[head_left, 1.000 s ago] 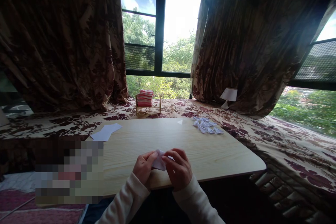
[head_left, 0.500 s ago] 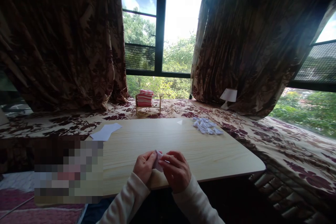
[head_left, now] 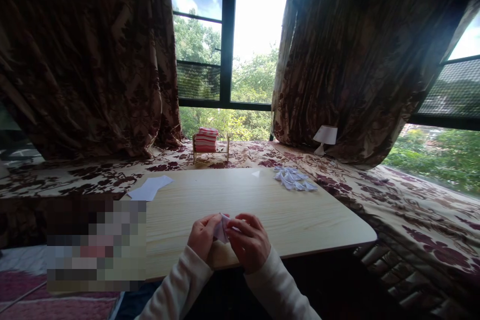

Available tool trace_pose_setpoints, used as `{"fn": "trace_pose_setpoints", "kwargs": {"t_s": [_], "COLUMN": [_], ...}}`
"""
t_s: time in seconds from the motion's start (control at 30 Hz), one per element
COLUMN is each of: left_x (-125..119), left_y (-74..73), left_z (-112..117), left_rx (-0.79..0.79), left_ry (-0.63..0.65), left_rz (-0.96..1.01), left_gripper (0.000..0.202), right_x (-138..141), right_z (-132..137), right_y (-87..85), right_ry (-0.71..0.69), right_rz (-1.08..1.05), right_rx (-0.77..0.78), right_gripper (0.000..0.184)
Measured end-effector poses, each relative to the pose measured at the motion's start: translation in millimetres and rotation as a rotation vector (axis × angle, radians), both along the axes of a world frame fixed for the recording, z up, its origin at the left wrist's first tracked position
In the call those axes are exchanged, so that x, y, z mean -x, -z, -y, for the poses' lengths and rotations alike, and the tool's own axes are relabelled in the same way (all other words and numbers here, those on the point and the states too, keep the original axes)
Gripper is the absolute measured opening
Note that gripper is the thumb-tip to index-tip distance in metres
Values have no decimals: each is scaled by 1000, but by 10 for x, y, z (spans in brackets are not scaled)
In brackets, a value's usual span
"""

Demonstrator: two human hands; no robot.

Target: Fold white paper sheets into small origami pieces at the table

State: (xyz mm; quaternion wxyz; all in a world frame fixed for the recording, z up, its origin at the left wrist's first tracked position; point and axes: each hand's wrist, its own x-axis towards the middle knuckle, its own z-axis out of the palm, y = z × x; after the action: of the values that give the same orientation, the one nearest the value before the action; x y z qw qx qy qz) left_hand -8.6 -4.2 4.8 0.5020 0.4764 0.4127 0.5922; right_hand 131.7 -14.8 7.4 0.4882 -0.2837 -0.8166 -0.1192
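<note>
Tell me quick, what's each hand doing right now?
Left hand: closed, holding the white paper.
Right hand: closed, holding the right side of the same paper.

Left hand (head_left: 201,235) and right hand (head_left: 252,244) close together, fingers (head_left: 242,225) curled inward, forearms (head_left: 182,277) converging

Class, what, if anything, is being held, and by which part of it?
A folded piece of white paper: the left hand pinches its left side, the right hand its upper right side.
</note>
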Motion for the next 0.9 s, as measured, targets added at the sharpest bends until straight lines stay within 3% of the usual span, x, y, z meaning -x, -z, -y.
{"fn": "trace_pose_setpoints", "kwargs": {"t_s": [0.23,0.33,0.47,0.63,0.9], "left_x": [-37,-42,-32,-21,-24], "left_y": [23,23,24,56,69], "left_z": [-11,-7,5,-7,-17], "left_rx": [5,8,14,10,24], "left_ry": [-44,-84,-116,-114,-97], "left_rz": [-15,-16,-14,0,42], "left_gripper": [29,28,29,30,33], "right_x": [13,-20,-67,-47,-33], "right_z": [18,-20,-132,-211,-218], "right_y": [-25,11,83,139,189], "right_ry": [-46,-152,-117,-68,-54], "right_rz": [20,-94,-410,-241,-200], "right_rx": [30,165,430,593,569], "right_gripper": [16,14,28,43,40]}}
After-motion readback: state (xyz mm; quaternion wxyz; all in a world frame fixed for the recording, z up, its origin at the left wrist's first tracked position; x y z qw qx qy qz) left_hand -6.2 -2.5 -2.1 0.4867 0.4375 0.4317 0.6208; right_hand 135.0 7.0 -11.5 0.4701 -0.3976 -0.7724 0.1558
